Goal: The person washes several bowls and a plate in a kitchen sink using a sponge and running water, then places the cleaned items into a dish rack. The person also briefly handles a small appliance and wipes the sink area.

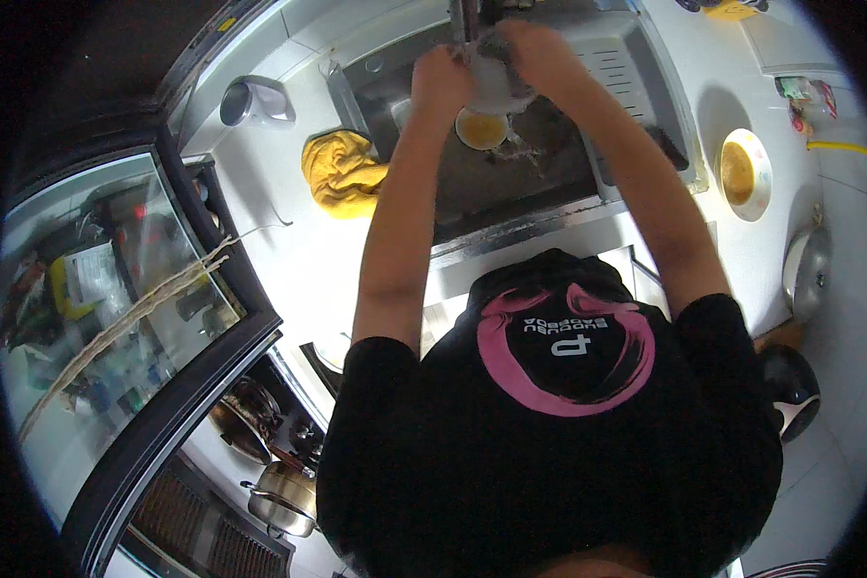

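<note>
Over the dark basin of the sink (462,195), my left hand (442,79) grips the left side of a pale, whitish bowl-like vessel (495,83). My right hand (538,58) is on its right side, with its fingertips partly hidden. The vessel is blurred, so its exact kind is unclear. Directly above it stands the faucet (464,18). On the basin floor just below the vessel sits a small white-rimmed round dish (482,130) with something yellowish in it. Wet, light streaks lie beside that dish.
A crumpled yellow cloth (341,173) lies at the sink's left edge, near a cup (256,102). Right of the grey drainer (614,72) stands a bowl of brownish liquid (740,173), with a metal lid (808,273) beyond. A dark-framed glass panel (130,289) borders the left.
</note>
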Motion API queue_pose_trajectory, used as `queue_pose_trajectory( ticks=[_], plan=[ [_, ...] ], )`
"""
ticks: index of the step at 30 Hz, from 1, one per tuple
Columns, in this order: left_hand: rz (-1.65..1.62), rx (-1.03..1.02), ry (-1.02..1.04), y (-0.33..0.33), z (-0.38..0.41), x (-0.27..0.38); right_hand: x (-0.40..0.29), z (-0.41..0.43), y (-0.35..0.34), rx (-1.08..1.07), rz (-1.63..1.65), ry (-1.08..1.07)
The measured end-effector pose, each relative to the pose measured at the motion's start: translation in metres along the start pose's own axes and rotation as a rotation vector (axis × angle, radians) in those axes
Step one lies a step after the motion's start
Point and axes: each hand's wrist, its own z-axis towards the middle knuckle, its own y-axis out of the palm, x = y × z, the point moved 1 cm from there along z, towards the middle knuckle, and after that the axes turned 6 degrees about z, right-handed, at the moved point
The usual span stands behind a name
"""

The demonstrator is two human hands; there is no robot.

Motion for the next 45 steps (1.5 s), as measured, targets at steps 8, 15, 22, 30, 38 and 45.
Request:
queue_pose_trajectory(
  ticks=[8, 15, 22, 30, 38, 45],
  plan=[
    [-0.797, 0.526, -0.468, 0.033, -0.015, 0.018, -0.025, -0.038, 0.076, 0.259, 0.978, 1.065],
    [-0.582, -0.024, -0.399, 0.025, -0.035, -0.023, -0.009, -0.034, 0.031, -0.007, 0.334, 0.440],
    [0.080, -0.091, 0.181, 0.008, -0.026, -0.006, 0.010, -0.024, 0.038, -0.165, -0.123, -0.094],
    [-0.907, -0.158, -0.723, 0.046, -0.049, -0.040, 0.051, -0.069, 0.014, 0.136, 0.181, 0.505],
    [-1.220, -0.021, -0.771, -0.003, -0.048, 0.004, 0.123, -0.119, 0.029, 0.201, 0.446, 0.967],
    [-1.161, -0.154, -0.584, -0.007, -0.039, 0.023, -0.041, -0.033, -0.018, 0.099, 1.343, 0.784]
  ],
)
